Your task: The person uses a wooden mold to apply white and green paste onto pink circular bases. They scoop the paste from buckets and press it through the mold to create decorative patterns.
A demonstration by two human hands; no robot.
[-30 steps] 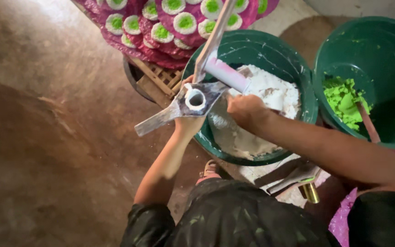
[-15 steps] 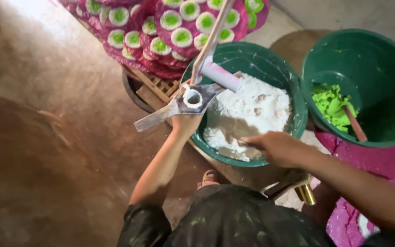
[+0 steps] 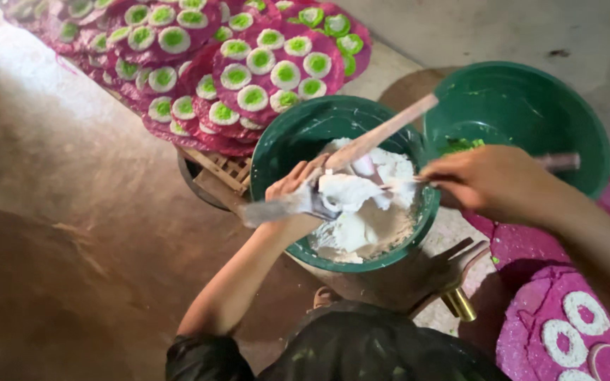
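Note:
My left hand [image 3: 292,189] grips a metal press tool [image 3: 266,209] with a long wooden handle [image 3: 390,127], held over a green bucket [image 3: 277,144] of white dough [image 3: 361,229]. A lump of white dough [image 3: 347,190] sits on the tool's head. My right hand [image 3: 492,180] holds a thin stick [image 3: 558,161] whose tip touches that lump. A second green bucket [image 3: 531,99] to the right holds a little bright green dough [image 3: 464,145], partly hidden behind my right hand.
Round pink trays [image 3: 199,130] covered with several white-and-green discs lie overlapping at the top. Another pink tray [image 3: 531,317] with white rings lies at the lower right. A wooden crate [image 3: 224,169] sits under the trays. A brass piece [image 3: 459,305] lies below the bucket. Brown floor spreads to the left.
My right hand has come up off the dough bucket's rim and now holds a stick against the tool. White dough now sits on the tool's head, which was bare before.

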